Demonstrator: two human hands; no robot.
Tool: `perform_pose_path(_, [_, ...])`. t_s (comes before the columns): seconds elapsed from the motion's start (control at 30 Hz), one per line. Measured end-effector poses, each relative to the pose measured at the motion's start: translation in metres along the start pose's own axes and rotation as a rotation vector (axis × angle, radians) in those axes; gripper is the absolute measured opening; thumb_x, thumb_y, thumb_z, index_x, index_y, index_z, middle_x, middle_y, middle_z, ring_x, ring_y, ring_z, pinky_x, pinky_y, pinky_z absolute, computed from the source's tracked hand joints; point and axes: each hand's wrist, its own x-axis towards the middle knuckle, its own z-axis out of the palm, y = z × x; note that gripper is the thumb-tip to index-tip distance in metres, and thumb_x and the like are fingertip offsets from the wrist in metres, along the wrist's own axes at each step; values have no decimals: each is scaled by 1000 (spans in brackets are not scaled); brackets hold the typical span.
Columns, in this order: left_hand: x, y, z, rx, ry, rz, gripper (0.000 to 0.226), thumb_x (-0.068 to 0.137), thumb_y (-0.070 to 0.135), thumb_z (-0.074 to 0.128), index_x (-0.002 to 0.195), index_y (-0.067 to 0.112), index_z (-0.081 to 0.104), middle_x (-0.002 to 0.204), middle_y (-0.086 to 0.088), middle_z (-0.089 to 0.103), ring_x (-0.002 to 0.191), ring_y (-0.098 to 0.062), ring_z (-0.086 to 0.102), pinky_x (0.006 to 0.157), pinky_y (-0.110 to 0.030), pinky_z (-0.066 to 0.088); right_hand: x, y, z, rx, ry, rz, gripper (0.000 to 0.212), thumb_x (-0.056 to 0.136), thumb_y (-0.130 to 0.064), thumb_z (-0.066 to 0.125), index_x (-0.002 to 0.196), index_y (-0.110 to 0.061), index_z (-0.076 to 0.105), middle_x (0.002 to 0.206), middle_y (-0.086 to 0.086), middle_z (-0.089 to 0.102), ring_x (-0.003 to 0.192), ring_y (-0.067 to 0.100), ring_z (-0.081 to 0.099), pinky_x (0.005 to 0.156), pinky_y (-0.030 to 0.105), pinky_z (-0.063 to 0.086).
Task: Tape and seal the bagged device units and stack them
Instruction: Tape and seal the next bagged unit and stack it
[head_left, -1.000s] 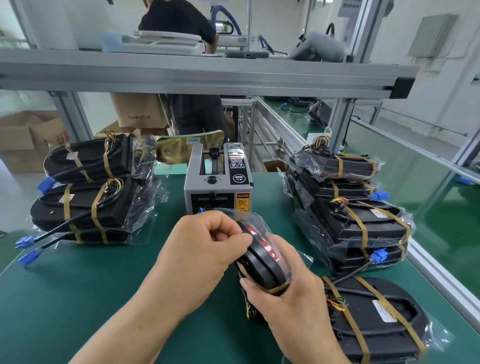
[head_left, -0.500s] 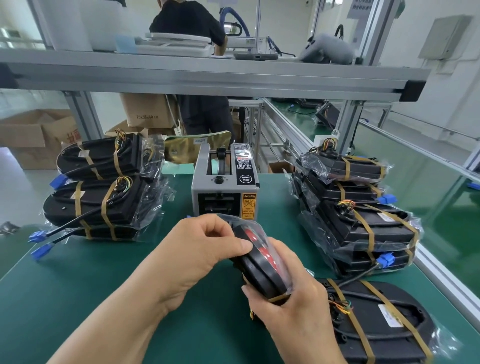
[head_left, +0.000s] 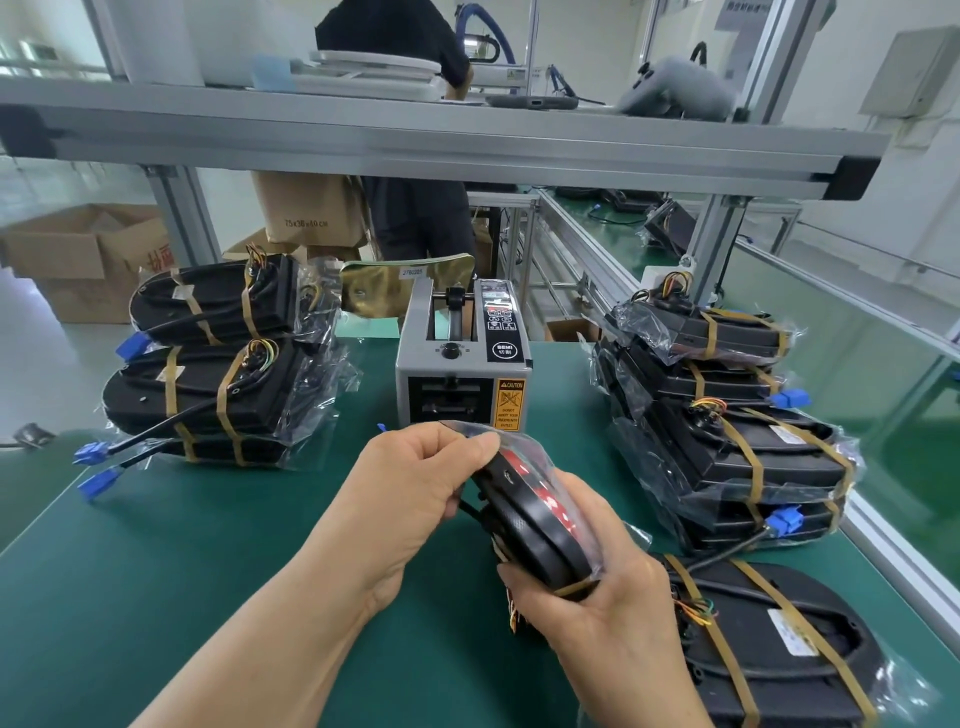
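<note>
Bagged device unit (head_left: 530, 514): held on edge over table (head_left: 208, 571), clasped underneath by right hand (head_left: 597, 618), bag top pinched by left hand (head_left: 415, 478). Tape dispenser (head_left: 462, 374) just beyond grip; left stack (head_left: 208, 395) and right stack (head_left: 727, 441) flanking.

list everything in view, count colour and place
held bagged unit: one, black with red, in both hands
left stack: about three bagged units, black, table's left
right stack: about four bagged units, black, table's right
loose bagged unit: one, black, table's near right
tape dispenser: one, grey, table's middle back
table: one, green, under everything
cardboard boxes: at least two, brown, behind left
left hand: one, pinches the bag's top
right hand: one, grips the unit's lower end
</note>
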Motion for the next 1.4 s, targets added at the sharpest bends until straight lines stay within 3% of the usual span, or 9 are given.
perform_pose_path(0.17, [-5,0,1,37,-39,35,48,50,62,79,64,23,55,58,9,45,54,-9,37,60,-28,31,1,-3,-2,35,-6,5,75,60,-26,85,123,-53,55,107,-19,72,97,7,70,84,22,55])
perform_pose_path(0.33, [-4,-4,1,-28,-30,34,18,80,34,72,65,27,65,61,7,53,55,-8,45,54,-17,41,2,-5,-8,69,-12,1,69,66,-8,90,117,-46,64,102,-18,74,90,5,71,78,16,54])
perform_pose_path(0.43, [-5,-11,-2,-78,-5,23,20,88,24,67,69,28,72,69,5,65,58,-7,54,56,-16,45,1,-7,-10,68,-3,0,69,65,-4,89,114,-45,65,97,-18,75,84,1,71,73,10,51])
perform_pose_path(0.53, [3,-16,-7,-151,90,-51,16,87,27,67,75,23,77,74,3,70,56,-7,54,58,-23,42,2,-7,-10,56,69,30,71,62,-4,90,111,-49,65,92,-21,75,80,-4,69,69,1,45])
perform_pose_path(0.6, [18,-20,-9,-282,156,-142,18,91,24,67,78,18,78,70,3,69,49,-5,50,48,-19,39,3,-7,-9,45,106,59,69,61,-11,91,111,-52,64,93,-26,73,83,-8,67,69,0,43])
perform_pose_path(0.87, [79,-21,4,-645,240,-536,18,96,14,62,80,6,63,61,4,58,36,0,50,34,-11,33,7,-10,-2,28,158,96,71,57,-19,94,110,-55,62,94,-30,70,85,-12,64,79,16,47])
perform_pose_path(1.1, [98,-24,10,-676,307,-588,15,95,18,66,83,9,65,45,5,58,34,-1,49,34,-12,35,8,-7,-3,57,143,97,72,56,-21,95,111,-54,62,96,-31,70,87,-12,65,79,15,46])
perform_pose_path(1.27, [104,-24,20,-719,402,-593,15,93,12,67,107,8,66,49,2,62,34,-3,53,34,-12,36,8,-5,-2,52,138,87,74,56,-21,95,111,-56,59,95,-34,68,87,-15,63,74,7,43])
perform_pose_path(1.4, [106,-19,27,-755,497,-599,8,91,8,65,85,7,59,62,-4,63,42,-7,54,38,-16,38,8,-4,-2,58,126,89,74,59,-19,93,116,-53,60,95,-27,71,85,-13,64,71,3,44])
